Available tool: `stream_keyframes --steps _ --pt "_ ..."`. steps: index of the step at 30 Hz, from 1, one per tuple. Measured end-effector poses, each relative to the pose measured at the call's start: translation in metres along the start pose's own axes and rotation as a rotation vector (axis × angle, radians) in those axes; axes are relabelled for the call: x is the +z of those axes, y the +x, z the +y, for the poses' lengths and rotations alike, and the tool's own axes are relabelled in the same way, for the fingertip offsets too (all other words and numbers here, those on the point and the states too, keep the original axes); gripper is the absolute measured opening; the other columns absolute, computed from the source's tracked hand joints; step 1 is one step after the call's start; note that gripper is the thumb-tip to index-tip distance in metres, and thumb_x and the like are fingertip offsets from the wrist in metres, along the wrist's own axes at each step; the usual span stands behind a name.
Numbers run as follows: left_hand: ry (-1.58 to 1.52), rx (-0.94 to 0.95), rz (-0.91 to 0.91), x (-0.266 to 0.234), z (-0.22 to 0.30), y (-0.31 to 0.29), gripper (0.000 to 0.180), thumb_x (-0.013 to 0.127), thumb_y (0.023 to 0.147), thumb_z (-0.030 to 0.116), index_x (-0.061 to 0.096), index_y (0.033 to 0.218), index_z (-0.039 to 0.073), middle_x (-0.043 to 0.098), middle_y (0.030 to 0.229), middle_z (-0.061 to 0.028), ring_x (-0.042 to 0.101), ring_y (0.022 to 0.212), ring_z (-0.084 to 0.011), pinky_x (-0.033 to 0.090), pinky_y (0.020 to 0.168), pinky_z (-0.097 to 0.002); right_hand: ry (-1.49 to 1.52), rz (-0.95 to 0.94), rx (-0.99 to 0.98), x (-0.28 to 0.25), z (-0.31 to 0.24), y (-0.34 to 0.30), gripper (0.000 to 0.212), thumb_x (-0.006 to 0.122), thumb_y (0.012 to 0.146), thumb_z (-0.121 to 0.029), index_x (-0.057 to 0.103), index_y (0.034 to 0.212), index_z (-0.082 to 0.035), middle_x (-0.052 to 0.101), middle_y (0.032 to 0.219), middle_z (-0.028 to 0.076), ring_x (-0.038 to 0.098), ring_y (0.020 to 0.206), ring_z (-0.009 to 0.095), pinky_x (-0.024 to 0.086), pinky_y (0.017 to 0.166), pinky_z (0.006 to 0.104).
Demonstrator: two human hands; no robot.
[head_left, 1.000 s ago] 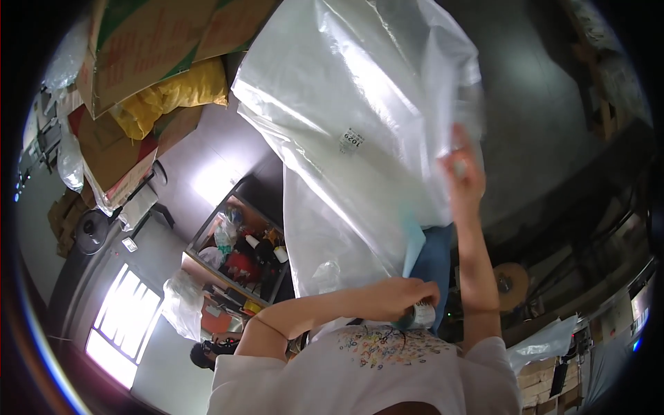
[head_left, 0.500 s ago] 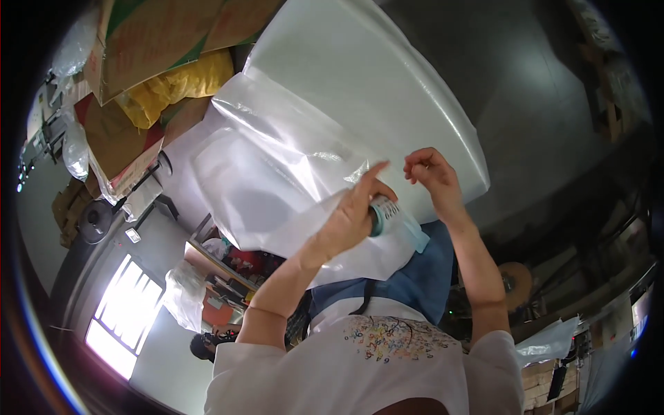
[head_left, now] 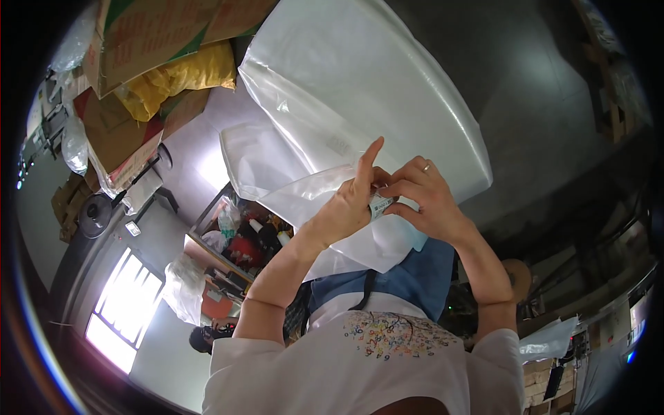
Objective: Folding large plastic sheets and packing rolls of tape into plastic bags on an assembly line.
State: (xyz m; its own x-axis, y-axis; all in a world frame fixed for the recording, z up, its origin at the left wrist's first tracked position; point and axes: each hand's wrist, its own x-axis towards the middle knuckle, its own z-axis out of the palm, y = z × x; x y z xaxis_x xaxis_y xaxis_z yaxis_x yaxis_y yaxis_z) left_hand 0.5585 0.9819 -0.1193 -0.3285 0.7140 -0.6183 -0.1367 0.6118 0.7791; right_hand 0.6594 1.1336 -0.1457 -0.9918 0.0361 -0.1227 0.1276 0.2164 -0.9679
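My left hand [head_left: 349,207] is closed around a small roll of white printed labels [head_left: 380,205], its index finger stretched out past the roll. Thumb and fingers of my right hand [head_left: 423,197], which wears a ring, pinch at the roll from the right; whether a label has come loose is hidden by the fingers. Below the hands, a pale blue edge [head_left: 420,240] shows, which may be the backing strip. Underneath both hands spreads a large sheet of translucent white plastic [head_left: 360,76], its near end folded over my lap and blue apron [head_left: 422,283].
Printed cardboard boxes [head_left: 159,38] and a yellow plastic sack [head_left: 181,77] lie at the far left. Nearer on the left is a shelf with assorted items [head_left: 252,238], with a hanging clear bag [head_left: 183,287] beside it. Dark floor [head_left: 539,90] stretches to the right.
My right hand has moved left and down onto the label roll and now pinches at it. The loose left part of the plastic sheet has dropped and shifted right, uncovering more shelf.
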Motion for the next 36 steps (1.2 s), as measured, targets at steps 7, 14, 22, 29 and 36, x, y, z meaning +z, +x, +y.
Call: stream_keyframes --steps 7,14,22,29,36 --pt "0.016 0.015 -0.018 0.002 -0.004 0.002 0.078 0.055 0.075 -0.012 0.017 0.139 0.009 0.061 0.093 -0.0156 0.061 0.084 -0.032 0.049 0.075 -0.037 -0.105 0.118 -0.053 0.012 0.005 -0.017 0.022 0.076 0.062 -0.014 0.062 0.079 -0.01 0.059 0.084 0.0 0.052 0.081 0.021 0.037 0.072 0.0346" --pt "0.003 -0.085 -0.098 0.003 -0.011 -0.001 0.082 0.063 0.075 -0.005 0.016 0.14 0.01 0.059 0.094 -0.0134 0.058 0.085 -0.0269 0.047 0.077 -0.0344 -0.026 0.035 0.054 0.01 0.005 -0.014 0.021 0.076 0.062 -0.012 0.063 0.079 -0.011 0.06 0.083 0.0 0.053 0.08 0.02 0.037 0.073 0.0335" --pt "0.268 0.004 0.099 -0.016 -0.004 0.016 0.074 0.056 0.066 -0.014 0.035 0.132 0.011 0.049 0.117 -0.0131 0.055 0.098 -0.0285 0.049 0.082 -0.0361 -0.154 0.337 -0.081 -0.005 -0.008 -0.016 0.017 0.07 0.066 -0.001 0.06 0.078 -0.007 0.058 0.079 0.006 0.053 0.074 0.021 0.041 0.069 0.0315" --pt "0.94 -0.083 -0.014 -0.061 -0.07 0.048 0.025 0.055 0.067 -0.002 0.067 0.086 0.01 0.046 0.131 -0.0099 0.048 0.112 -0.0286 0.047 0.089 -0.037 0.413 0.878 0.461 -0.037 0.053 0.022 0.012 0.068 0.079 -0.006 0.061 0.088 -0.003 0.056 0.075 -0.001 0.048 0.066 0.005 0.038 0.058 0.019" --pt "0.921 -0.166 -0.515 -0.02 -0.099 -0.01 0.018 0.054 0.07 0.005 0.069 0.078 0.01 0.066 0.082 -0.0087 0.061 0.085 -0.0321 0.05 0.075 -0.0388 0.365 0.466 0.584 0.067 0.143 0.058 0.017 0.072 0.074 -0.013 0.063 0.085 -0.003 0.063 0.071 0.002 0.055 0.064 0.007 0.041 0.054 0.023"
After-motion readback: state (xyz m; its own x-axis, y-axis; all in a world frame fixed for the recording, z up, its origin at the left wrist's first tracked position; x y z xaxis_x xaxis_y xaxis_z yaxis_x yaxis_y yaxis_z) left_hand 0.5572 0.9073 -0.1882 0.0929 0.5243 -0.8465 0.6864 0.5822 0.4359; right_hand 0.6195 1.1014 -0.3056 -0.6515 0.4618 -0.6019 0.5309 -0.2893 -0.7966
